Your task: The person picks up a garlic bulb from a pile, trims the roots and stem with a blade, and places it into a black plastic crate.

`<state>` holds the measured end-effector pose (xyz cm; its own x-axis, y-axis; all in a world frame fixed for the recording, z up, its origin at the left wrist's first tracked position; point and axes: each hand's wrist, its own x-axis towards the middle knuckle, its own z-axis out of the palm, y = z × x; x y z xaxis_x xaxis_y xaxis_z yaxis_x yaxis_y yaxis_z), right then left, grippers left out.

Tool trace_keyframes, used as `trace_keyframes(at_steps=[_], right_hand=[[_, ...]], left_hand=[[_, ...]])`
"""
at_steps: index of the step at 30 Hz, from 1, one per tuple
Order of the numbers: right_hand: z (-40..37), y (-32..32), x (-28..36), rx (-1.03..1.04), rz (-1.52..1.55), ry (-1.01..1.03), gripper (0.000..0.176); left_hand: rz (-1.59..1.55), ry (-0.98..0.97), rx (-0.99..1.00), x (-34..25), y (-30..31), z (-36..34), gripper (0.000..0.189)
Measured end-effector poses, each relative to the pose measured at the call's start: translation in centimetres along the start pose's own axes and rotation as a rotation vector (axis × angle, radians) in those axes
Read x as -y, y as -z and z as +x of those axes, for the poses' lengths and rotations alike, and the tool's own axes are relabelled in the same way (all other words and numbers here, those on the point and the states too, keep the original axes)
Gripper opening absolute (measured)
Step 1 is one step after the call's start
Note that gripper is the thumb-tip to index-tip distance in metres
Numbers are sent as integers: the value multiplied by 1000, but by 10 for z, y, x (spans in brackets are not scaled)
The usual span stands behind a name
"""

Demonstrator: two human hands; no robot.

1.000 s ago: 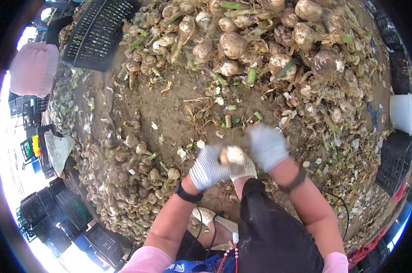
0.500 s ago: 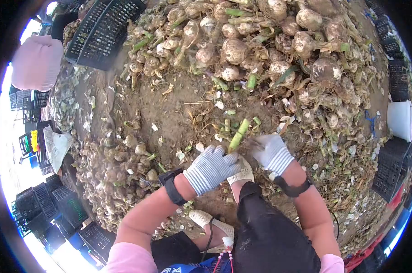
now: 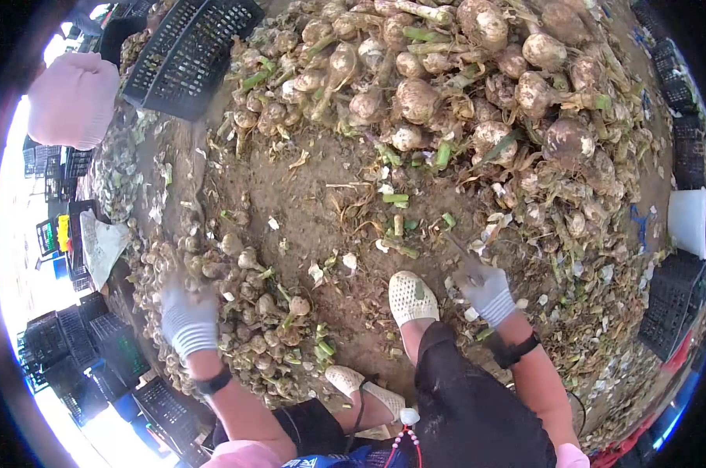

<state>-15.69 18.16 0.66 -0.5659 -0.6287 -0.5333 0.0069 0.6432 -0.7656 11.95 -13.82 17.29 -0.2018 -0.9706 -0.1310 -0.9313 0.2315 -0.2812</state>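
Note:
My left hand point(image 3: 187, 316), in a striped grey glove, is over the pile of trimmed bulbs point(image 3: 247, 320) on the left; motion blurs its fingers, and whether it holds a bulb is unclear. My right hand point(image 3: 480, 287), gloved as well, is closed around a thin dark tool point(image 3: 463, 251) to the right of my shoe. Soil-covered bulbs with stalks point(image 3: 417, 101) form a large heap beyond. Short green stem pieces point(image 3: 397, 199) lie scattered on the dirt between the piles.
Black crates stand at the upper left point(image 3: 193, 66), lower left point(image 3: 72, 335) and right point(image 3: 674, 288). A white bucket point(image 3: 687, 224) is at the right edge. A person in pink point(image 3: 74, 101) is at the upper left. My shoes point(image 3: 412, 298) rest on the ground.
My left hand has moved from the centre to the left pile, away from my right hand. The green stalk between the hands is gone from there. My right hand has shifted slightly right and down.

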Motion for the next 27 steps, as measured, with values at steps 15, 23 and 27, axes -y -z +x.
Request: trace_keyframes(at_steps=[15, 23, 27], right_hand=[[-1, 17, 15, -49, 130, -101, 21], [19, 5, 52, 56, -562, 234, 21], [24, -5, 88, 108, -676, 367, 18]], left_hand=[[-53, -1035, 132, -317, -78, 57, 40], [-955, -662, 574, -210, -121, -16, 69], [-1502, -277, 1074, -192, -75, -35, 69]])
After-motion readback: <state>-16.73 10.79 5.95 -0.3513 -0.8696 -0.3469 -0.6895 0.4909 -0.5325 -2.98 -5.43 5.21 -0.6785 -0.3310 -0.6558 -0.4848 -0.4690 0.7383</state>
